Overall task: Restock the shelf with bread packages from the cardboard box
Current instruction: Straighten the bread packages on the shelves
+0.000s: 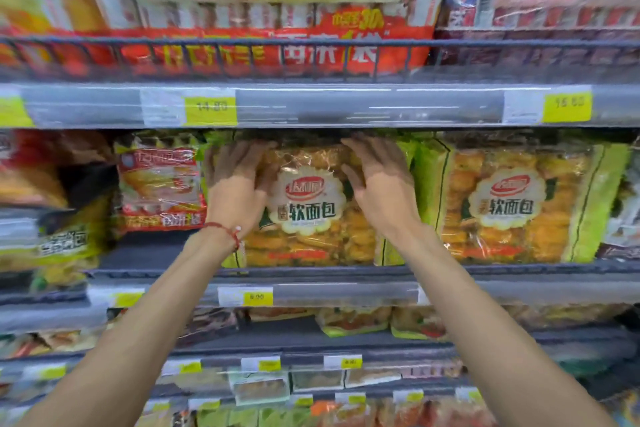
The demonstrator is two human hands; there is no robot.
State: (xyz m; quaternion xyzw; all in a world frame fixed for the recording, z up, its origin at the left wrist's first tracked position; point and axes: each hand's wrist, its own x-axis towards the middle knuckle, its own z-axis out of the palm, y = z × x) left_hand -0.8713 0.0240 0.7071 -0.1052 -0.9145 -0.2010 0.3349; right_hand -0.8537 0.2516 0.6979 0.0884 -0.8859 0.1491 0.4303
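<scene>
- On the middle shelf point(149, 258), dead centre, stands the bread package point(308, 218): upright, green edges, clear front, round label facing us.
- The left hand point(239, 184) is flat on the package's upper left part, fingers straight and spread, pressing the wrapper and not curled round anything.
- The right hand point(377, 184) is on the upper right part, fingers stretched out with only a slight bend, lying on the front close to the right edge.
- Both arms reach up from the near side, and a red cord bracelet point(225, 232) sits on the left wrist.
- Just right of the package is a matching package point(519, 208), also upright. Whether the two touch, I cannot tell.
- On the left, just beside the left hand, is a red-and-white package point(161, 184), face out.
- Above the hands runs the grey edge strip of the upper shelf, carrying a yellow price tag point(211, 111) to the left and another far right.
- Higher up, a wire rail point(311, 43) fronts a big red bag point(277, 52).
- Below, more green-edged packs point(353, 321) lie on the lower shelf, blurred.
</scene>
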